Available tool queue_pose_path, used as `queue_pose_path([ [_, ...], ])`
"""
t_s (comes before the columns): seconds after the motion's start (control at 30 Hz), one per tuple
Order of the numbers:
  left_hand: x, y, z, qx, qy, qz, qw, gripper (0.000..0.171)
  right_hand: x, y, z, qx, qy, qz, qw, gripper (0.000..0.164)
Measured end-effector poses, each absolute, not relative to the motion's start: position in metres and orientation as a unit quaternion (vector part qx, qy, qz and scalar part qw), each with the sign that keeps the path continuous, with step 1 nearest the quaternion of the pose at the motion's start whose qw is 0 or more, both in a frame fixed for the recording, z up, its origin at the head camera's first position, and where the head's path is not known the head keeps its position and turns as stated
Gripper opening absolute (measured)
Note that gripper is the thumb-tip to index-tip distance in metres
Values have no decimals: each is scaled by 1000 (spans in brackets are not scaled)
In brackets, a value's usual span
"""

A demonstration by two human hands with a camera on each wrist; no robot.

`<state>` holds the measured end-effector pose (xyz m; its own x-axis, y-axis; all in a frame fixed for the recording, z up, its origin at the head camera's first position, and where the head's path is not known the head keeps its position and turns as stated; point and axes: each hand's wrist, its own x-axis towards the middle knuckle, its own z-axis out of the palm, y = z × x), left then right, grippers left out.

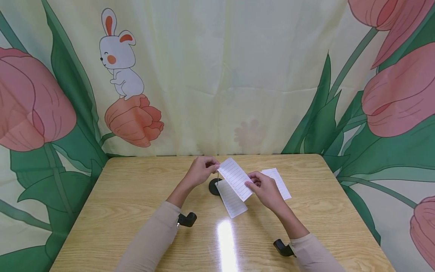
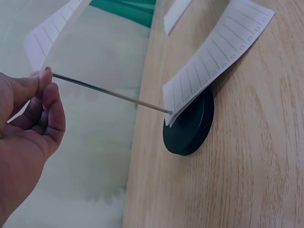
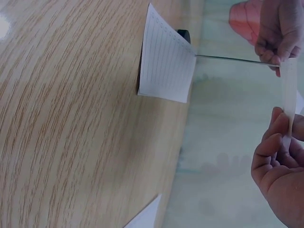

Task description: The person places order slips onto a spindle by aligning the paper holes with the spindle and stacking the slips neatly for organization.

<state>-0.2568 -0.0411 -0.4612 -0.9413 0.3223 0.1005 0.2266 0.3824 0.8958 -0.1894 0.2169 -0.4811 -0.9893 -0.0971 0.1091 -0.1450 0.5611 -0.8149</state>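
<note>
A thin metal spike rises from a round black base, making a bill spike on the table. One or more lined paper slips are threaded low on it, a corner against the base. At the spike's tip, my left hand pinches the corner of another lined slip; its fingers cover the tip, so whether the paper is pierced is hidden. My right hand grips the same slip by its other end between thumb and fingers, holding it above the threaded paper.
More white lined paper lies on the wooden table, right of the spike and partly behind my right hand. A printed curtain hangs along the table's back edge. Black camera mounts stick out from both wrists.
</note>
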Motion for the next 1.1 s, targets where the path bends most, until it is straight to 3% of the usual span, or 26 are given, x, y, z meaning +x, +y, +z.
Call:
queue_pose_path([
  [1.1, -260, -40, -486, 163, 850, 496, 69, 12, -183, 211, -503, 66, -898, 434, -10, 16],
])
